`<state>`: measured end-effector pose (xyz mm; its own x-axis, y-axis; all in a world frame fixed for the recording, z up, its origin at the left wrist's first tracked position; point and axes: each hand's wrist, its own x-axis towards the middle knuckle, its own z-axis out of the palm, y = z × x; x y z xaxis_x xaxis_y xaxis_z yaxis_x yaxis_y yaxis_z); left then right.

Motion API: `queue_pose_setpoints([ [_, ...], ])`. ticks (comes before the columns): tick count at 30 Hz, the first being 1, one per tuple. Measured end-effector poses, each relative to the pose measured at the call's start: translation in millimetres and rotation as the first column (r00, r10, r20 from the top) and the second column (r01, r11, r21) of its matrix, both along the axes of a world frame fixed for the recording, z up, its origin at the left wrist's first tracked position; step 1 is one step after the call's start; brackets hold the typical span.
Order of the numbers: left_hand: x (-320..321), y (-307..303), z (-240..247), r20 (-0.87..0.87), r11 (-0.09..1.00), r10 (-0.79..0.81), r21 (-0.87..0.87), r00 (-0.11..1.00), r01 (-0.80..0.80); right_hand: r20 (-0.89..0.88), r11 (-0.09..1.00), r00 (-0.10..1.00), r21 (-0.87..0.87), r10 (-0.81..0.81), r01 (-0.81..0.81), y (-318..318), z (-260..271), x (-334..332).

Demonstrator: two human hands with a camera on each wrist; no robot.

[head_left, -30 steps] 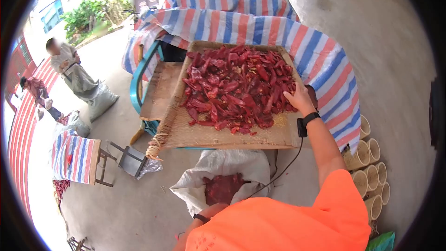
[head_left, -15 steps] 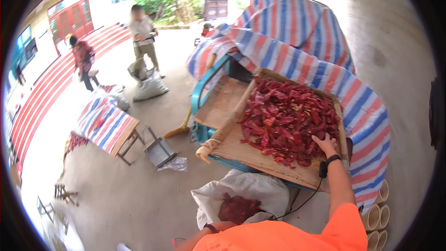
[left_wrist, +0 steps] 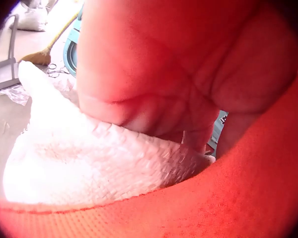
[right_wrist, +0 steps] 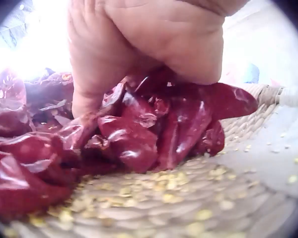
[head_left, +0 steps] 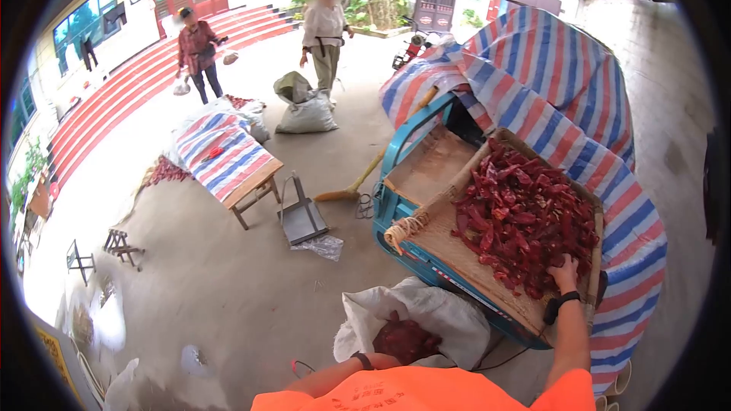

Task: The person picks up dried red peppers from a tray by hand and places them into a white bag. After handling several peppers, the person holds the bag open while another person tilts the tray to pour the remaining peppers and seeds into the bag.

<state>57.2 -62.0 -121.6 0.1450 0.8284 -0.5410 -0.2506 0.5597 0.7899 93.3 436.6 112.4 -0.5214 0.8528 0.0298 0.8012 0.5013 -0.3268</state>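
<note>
Dried red chillies [head_left: 521,209] lie heaped on a woven tray [head_left: 445,247] with yellow seeds. At the heap's near right side, my right hand [head_left: 565,274] reaches down; in the right wrist view its thumb and curled fingers [right_wrist: 154,44] grip several glossy chillies [right_wrist: 134,141] just above the weave. Below the tray stands an open white sack [head_left: 457,327] with red chillies [head_left: 407,336] inside. My left hand [head_left: 384,361] is at the sack's near rim. The left wrist view shows its palm [left_wrist: 179,59] against the sack [left_wrist: 79,158]; its fingertips are hidden.
The tray rests on a blue cart [head_left: 388,221] beside a striped tarp [head_left: 548,68]. A dustpan [head_left: 303,219], a broom [head_left: 339,194] and a cloth-covered table [head_left: 228,156] stand to the left. Two people [head_left: 199,53] [head_left: 325,34] are near sacks [head_left: 307,116] farther back.
The head view has turned left, so the tray and sack sit farther right and more of the yard shows. My right hand has stayed at the chillies' near right side, its fingers now deeper among them.
</note>
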Motion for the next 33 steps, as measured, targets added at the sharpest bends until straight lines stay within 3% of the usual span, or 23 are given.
queue_pose_setpoints([
  [1, 2, -1, 1, 0.011, 1.000, 0.000, -0.003, 1.000, 0.000, -0.028, 1.000, 0.999, -0.007, 0.017, -0.018, -3, 2, 3],
  [4, 3, -8, 1, 0.027, 1.000, 0.019, -0.007, 0.999, -0.019, -0.119, 0.958, 0.950, 0.025, 0.287, -0.286, 70, -39, 24],
  [6, 5, -11, 1, 0.030, 1.000, 0.017, -0.016, 0.999, -0.017, -0.058, 0.984, 0.983, -0.032, 0.174, -0.176, 63, -34, 33],
  [8, 6, -12, 3, 0.035, 1.000, 0.012, -0.024, 0.999, -0.012, 0.035, 0.998, 0.999, -0.064, 0.016, -0.014, 0, 6, 29],
  [12, 6, -12, 5, 0.044, 0.999, 0.005, -0.040, 0.999, -0.004, -0.075, 0.942, 0.970, -0.232, 0.232, -0.243, 23, -4, 39],
  [13, 7, -12, 6, 0.046, 0.999, 0.005, -0.046, 0.999, -0.003, -0.111, 0.929, 0.951, -0.204, 0.290, -0.307, 21, -3, 43],
  [16, 8, -11, 8, 0.068, 0.998, 0.017, -0.064, 0.998, -0.013, -0.202, 0.934, 0.924, -0.086, 0.324, -0.346, 33, -24, 53],
  [19, 10, -8, 20, 0.124, 0.994, 0.049, -0.101, 0.991, -0.036, -0.392, 0.872, 0.870, -0.258, 0.299, -0.416, 41, -27, 58],
  [22, 8, 0, 44, 0.229, 0.975, 0.135, -0.202, 0.964, -0.088, -0.378, 0.812, 0.899, -0.438, 0.223, -0.386, 38, -20, 59],
  [23, 6, 2, 25, 0.042, 0.987, 0.055, -0.154, 0.998, -0.048, -0.347, 0.814, 0.912, -0.452, 0.217, -0.366, 43, -24, 59],
  [25, 13, 1, -29, -0.085, 0.991, 0.073, -0.109, 0.994, -0.082, -0.228, 0.873, 0.919, -0.305, 0.322, -0.382, 45, -25, 55],
  [27, 15, 1, -9, -0.255, 0.991, -0.052, -0.131, 0.966, 0.019, -0.266, 0.868, 0.904, -0.285, 0.335, -0.406, 34, -16, 47],
  [28, 8, 4, 28, -0.463, 0.960, -0.272, -0.188, 0.844, 0.207, -0.333, 0.859, 0.906, -0.346, 0.262, -0.376, 32, -17, 44],
  [29, 15, -1, 17, -0.269, 0.978, -0.085, -0.206, 0.959, 0.029, -0.319, 0.884, 0.915, -0.313, 0.248, -0.348, 37, -22, 41],
  [30, 22, -7, 3, -0.071, 0.955, 0.123, -0.262, 0.990, -0.137, -0.304, 0.908, 0.924, -0.275, 0.231, -0.317, 43, -24, 42],
  [31, 25, -12, -2, 0.108, 0.896, 0.332, -0.346, 0.937, -0.277, -0.242, 0.934, 0.932, -0.170, 0.271, -0.315, 38, -20, 41],
  [33, 24, -15, -8, -0.293, 0.991, 0.081, -0.077, 0.953, -0.108, -0.105, 0.949, 0.944, 0.069, 0.314, -0.308, 32, -3, 41],
])
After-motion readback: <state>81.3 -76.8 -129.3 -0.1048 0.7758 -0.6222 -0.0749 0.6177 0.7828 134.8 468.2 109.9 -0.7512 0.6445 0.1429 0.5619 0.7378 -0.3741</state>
